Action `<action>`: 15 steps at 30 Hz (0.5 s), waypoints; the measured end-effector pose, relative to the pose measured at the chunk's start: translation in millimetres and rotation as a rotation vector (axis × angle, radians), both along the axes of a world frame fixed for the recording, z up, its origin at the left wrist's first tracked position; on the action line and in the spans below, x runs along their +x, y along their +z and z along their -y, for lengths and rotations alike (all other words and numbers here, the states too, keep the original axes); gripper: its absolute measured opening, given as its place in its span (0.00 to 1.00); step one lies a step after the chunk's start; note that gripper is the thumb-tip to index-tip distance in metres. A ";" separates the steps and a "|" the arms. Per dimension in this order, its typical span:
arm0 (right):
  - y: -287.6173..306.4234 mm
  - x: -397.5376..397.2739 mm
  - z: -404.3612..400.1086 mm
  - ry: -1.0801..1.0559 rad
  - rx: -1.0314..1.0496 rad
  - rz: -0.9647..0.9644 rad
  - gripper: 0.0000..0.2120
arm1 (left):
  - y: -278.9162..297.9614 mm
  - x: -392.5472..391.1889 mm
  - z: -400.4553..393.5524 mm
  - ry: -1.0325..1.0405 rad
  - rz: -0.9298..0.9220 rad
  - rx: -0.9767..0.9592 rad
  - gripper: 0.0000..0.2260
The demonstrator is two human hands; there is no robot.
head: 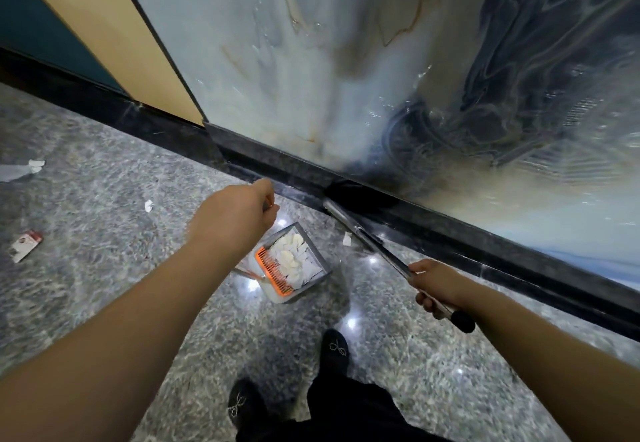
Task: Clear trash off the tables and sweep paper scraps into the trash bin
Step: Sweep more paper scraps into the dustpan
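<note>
white paper scraps [294, 259] are lying heaped in the grey dustpan [313, 256] sitting on the speckled stone floor [104, 268] ahead of our dark shoes [334, 348]. an orange comb [273, 270] is lining the pan's near edge. our left hand [239, 216] is hovering above the pan with its fingers curled round a thin handle, mostly hidden under the hand. our right hand [438, 287] is gripping the metal broom handle [374, 246], fingers wrapped around it near its black end cap; the black broom head [346, 190] is touching the dark baseboard [485, 251] under the marbled wall panel [346, 60]. one loose scrap [347, 239] is lying between the pan and the broom handle. more scraps [20, 169] are resting well apart at the left, a small one [149, 205] nearer. a red and white packet [25, 246] is lying at far left; we are unable to read its print.
</note>
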State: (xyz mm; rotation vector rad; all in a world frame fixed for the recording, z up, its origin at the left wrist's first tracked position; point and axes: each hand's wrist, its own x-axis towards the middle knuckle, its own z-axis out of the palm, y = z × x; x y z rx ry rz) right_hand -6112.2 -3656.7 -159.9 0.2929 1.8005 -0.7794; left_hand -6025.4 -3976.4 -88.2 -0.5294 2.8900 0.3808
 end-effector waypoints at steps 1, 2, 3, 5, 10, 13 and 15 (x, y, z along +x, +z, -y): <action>-3.4 -3.0 0.0 -0.003 0.002 0.008 0.02 | -0.3 -3.3 -1.0 0.006 0.006 -0.002 0.07; -6.5 -5.2 0.5 -0.004 0.003 0.023 0.02 | -0.7 -5.5 -1.5 0.013 0.009 -0.005 0.06; -9.3 -6.8 0.9 -0.006 0.004 0.044 0.02 | -1.0 -6.5 -1.8 0.018 0.009 -0.011 0.06; -13.2 -8.4 3.1 -0.016 0.006 0.095 0.03 | -1.9 -6.8 -2.2 0.015 -0.002 -0.026 0.07; -13.0 0.8 11.3 -0.021 -0.034 0.219 0.06 | -2.2 -9.2 -3.3 0.008 0.002 -0.035 0.07; -11.0 14.4 17.9 -0.030 -0.071 0.275 0.08 | -1.4 -8.1 -3.4 0.021 0.005 -0.021 0.06; -11.0 25.4 23.9 -0.056 -0.071 0.276 0.14 | -0.1 -3.7 -2.9 0.037 0.005 -0.016 0.06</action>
